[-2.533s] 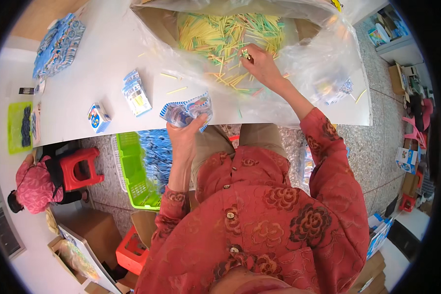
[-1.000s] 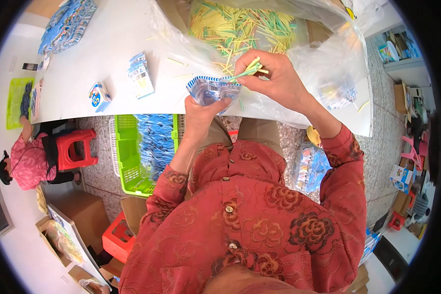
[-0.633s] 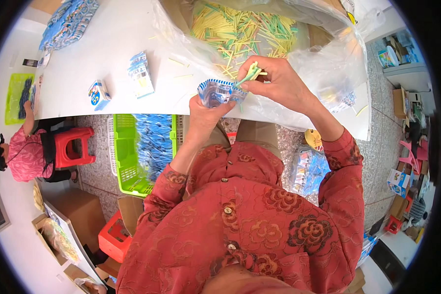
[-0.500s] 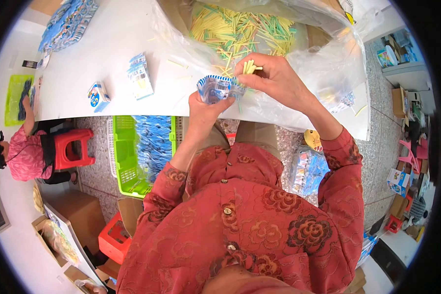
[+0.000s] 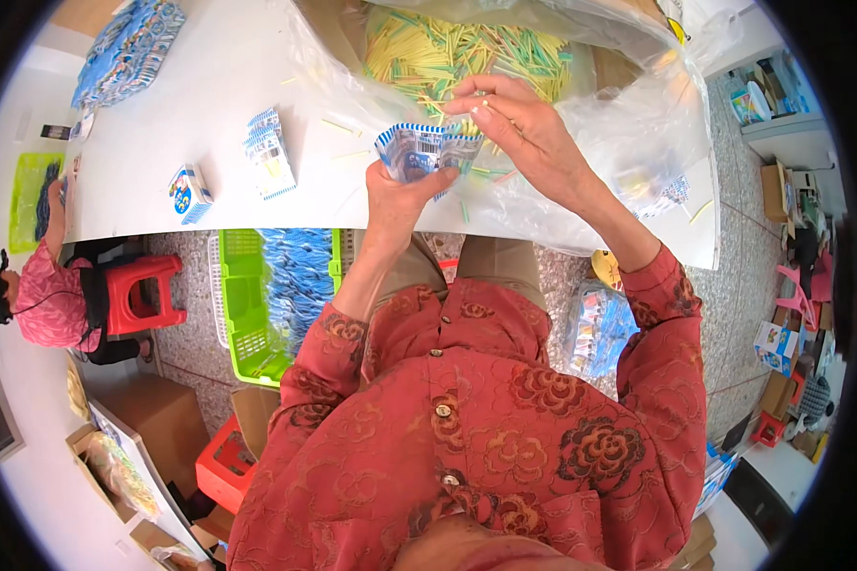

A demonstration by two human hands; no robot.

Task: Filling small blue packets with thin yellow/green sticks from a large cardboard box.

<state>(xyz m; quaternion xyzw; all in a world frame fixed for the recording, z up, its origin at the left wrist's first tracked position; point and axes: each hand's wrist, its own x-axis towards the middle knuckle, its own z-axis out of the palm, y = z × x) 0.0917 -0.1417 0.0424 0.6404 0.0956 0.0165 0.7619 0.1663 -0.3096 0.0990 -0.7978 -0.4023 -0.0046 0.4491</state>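
My left hand is closed round a small blue-and-white plastic packet, its striped mouth spread wide at the table's near edge. Just beyond the packet is my right hand, thumb and fingers pinched on what look like one or two thin yellow sticks; only short ends show. Whether more sticks lie inside the packet I cannot tell. Behind both hands, a heap of thin yellow and green sticks fills a box lined with clear plastic film.
On the white table stand two filled packets and a stack of flat packets. Below, a green crate holds blue packets. A person works at the far left by a red stool.
The bunch of yellow sticks in my right hand has mostly gone from view. That hand has lifted slightly away from the packet, its fingers stretching more to the left.
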